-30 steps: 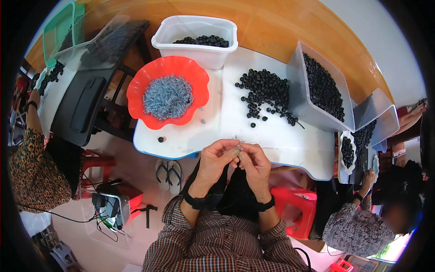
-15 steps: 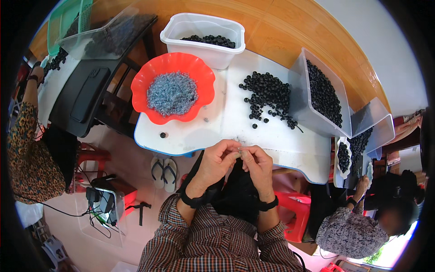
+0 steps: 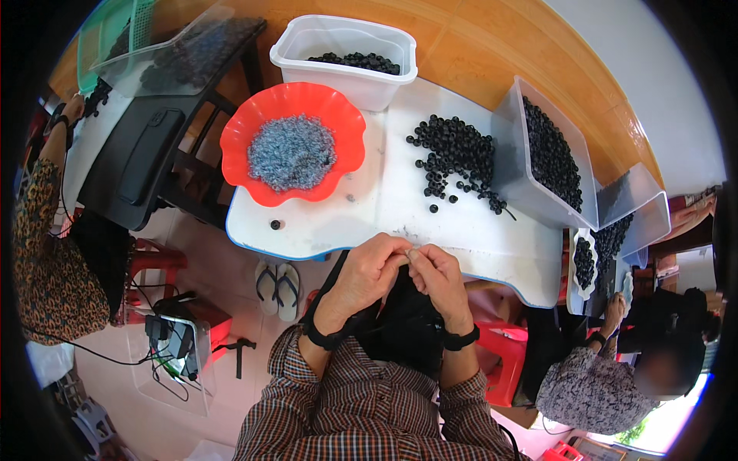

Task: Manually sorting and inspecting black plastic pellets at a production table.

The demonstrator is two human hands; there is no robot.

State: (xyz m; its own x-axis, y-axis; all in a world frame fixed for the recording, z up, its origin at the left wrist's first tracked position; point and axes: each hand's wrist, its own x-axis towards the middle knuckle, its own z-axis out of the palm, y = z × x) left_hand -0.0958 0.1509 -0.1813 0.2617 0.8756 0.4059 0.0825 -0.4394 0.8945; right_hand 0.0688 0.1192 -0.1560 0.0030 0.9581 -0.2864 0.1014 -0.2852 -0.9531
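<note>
My left hand (image 3: 370, 269) and my right hand (image 3: 438, 278) meet at the fingertips, just off the near edge of the white table (image 3: 361, 223). Both are closed in a pinch; whatever sits between the fingers is too small to name. Beyond them, to the right, lies a loose pile of small round black parts (image 3: 453, 154), a few strayed toward me. A red wavy-rimmed bowl (image 3: 350, 169) at the left holds a heap of small grey-blue translucent pieces (image 3: 290, 152). One single black part (image 3: 275, 225) rests near the table's left front.
A white tub (image 3: 346, 88) and a clear bin (image 3: 530, 184), both with black parts, stand at the back. Co-workers sit at left (image 3: 38, 269) and right (image 3: 592, 392). A red stool (image 3: 500, 361), slippers (image 3: 278, 288) and a box with cables (image 3: 181, 338) are below.
My fingertips have drawn closer together in the pinch, and my right hand has turned slightly. The left co-worker's hand has moved up toward the black parts there.
</note>
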